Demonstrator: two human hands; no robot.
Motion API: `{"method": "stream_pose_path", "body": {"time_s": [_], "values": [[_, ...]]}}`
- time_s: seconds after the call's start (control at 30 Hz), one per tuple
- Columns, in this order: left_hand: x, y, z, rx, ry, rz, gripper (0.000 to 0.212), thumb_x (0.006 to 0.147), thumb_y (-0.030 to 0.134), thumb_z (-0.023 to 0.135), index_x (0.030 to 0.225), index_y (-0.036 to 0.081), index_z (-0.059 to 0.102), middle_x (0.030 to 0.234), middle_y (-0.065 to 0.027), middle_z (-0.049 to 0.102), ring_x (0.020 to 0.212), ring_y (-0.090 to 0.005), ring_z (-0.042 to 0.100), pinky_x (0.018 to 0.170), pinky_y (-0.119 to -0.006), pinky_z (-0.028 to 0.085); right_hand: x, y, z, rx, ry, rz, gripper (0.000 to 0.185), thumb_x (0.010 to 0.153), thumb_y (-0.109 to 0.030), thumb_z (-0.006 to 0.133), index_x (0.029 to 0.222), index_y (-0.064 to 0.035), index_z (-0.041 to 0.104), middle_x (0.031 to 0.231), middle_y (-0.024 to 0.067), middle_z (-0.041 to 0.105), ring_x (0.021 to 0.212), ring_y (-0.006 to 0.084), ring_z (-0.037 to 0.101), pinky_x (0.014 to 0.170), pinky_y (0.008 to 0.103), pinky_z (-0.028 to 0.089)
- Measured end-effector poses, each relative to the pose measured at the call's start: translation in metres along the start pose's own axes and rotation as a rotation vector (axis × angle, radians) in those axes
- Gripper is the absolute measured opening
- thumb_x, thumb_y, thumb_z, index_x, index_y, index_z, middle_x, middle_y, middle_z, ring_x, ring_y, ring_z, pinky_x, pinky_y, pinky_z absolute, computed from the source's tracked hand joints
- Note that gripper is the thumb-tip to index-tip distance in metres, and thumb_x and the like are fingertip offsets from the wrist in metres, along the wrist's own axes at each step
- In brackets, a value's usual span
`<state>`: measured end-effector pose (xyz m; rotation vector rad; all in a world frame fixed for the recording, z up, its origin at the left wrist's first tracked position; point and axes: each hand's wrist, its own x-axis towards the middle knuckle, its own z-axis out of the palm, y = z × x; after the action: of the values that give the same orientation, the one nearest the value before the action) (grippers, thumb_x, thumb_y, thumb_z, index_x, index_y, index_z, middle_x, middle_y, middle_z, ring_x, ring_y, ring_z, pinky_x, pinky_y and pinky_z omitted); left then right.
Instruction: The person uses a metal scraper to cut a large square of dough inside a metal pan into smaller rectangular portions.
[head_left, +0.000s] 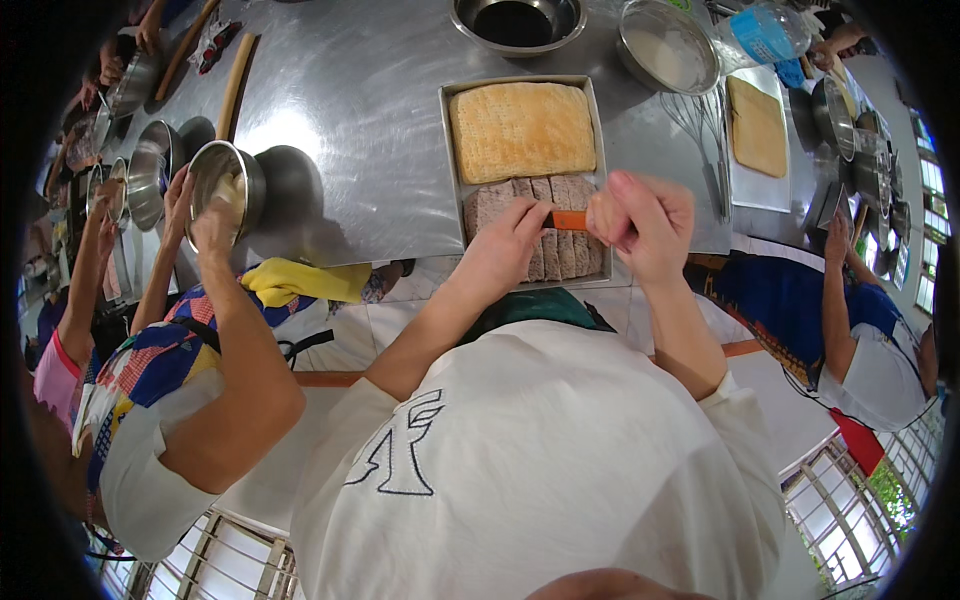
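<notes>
My left hand (504, 244) and my right hand (646, 225) are close together over the near half of a rectangular metal tray (604, 262). Between them they grip a small tool with an orange handle (571, 220). A black part of it shows at my left fingertips; any blade is hidden. My right hand is closed in a fist around the other end. Below lies a greyish-brown baked slab (536, 262), cut into several strips. Behind it in the same tray sits a golden baked slab (523, 131) with a dimpled top.
Beyond the tray on the steel table (360, 97) stand a bowl of dark liquid (517, 49), a bowl with whitish residue (671, 56) and a plastic bottle (769, 34). A whisk (701, 127) lies right. At left, a person's hands work in a bowl (251, 184) near a rolling pin (236, 86).
</notes>
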<state>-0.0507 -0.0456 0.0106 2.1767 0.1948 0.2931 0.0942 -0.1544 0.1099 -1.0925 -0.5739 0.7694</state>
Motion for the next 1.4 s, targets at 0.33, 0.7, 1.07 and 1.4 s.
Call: {"method": "stream_pose_path", "body": {"time_s": [0.33, 0.7, 1.07, 1.4], "values": [[-0.002, 0.002, -0.003, 0.038, -0.013, 0.083, 0.039, 0.089, 0.0, 0.06, 0.127, 0.003, 0.05, 0.115, -0.0185, 0.053, 0.104, -0.0391, 0.057, 0.087, -0.043, 0.05, -0.018, -0.004, 0.013, -0.204, 0.047, -0.006, 0.039, 0.097, -0.017, 0.06, 0.061, -0.0007, 0.059, 0.051, -0.001, 0.05, 0.047, 0.0056, 0.044, 0.044, 0.0245, 0.032], [-0.001, 0.002, 0.001, 0.024, 0.004, 0.072, 0.042, 0.09, 0.004, 0.061, 0.131, 0.003, 0.05, 0.12, -0.0203, 0.053, 0.109, -0.0395, 0.056, 0.093, -0.043, 0.047, -0.002, -0.003, -0.023, 0.029, -0.05, 0.103, 0.036, 0.097, -0.02, 0.062, 0.066, -0.0011, 0.063, 0.053, -0.001, 0.053, 0.049, 0.006, 0.049, 0.046, 0.0231, 0.036], [-0.019, -0.07, -0.009, 0.246, 0.508, -0.191, 0.05, 0.087, 0.009, 0.066, 0.133, 0.003, 0.048, 0.116, -0.0243, 0.049, 0.1, -0.0385, 0.054, 0.085, -0.043, 0.048, -0.006, -0.045, 0.0, -1.792, -0.482, -0.107, 0.027, 0.083, -0.011, 0.068, 0.109, -0.0096, 0.071, 0.079, 0.0122, 0.067, 0.072, 0.0278, 0.067, 0.066, 0.0393, 0.053], [-0.005, -0.099, 0.003, 0.182, 0.479, -0.388, 0.047, 0.088, 0.002, 0.05, 0.135, 0.004, 0.046, 0.111, -0.0211, 0.054, 0.097, -0.043, 0.059, 0.08, -0.051, 0.05, 0.003, -0.009, 0.033, -1.976, -0.874, 0.225, 0.046, 0.088, -0.009, 0.054, 0.131, -0.023, 0.062, 0.08, 0.0123, 0.069, 0.076, 0.0329, 0.069, 0.065, 0.0444, 0.053]]}}
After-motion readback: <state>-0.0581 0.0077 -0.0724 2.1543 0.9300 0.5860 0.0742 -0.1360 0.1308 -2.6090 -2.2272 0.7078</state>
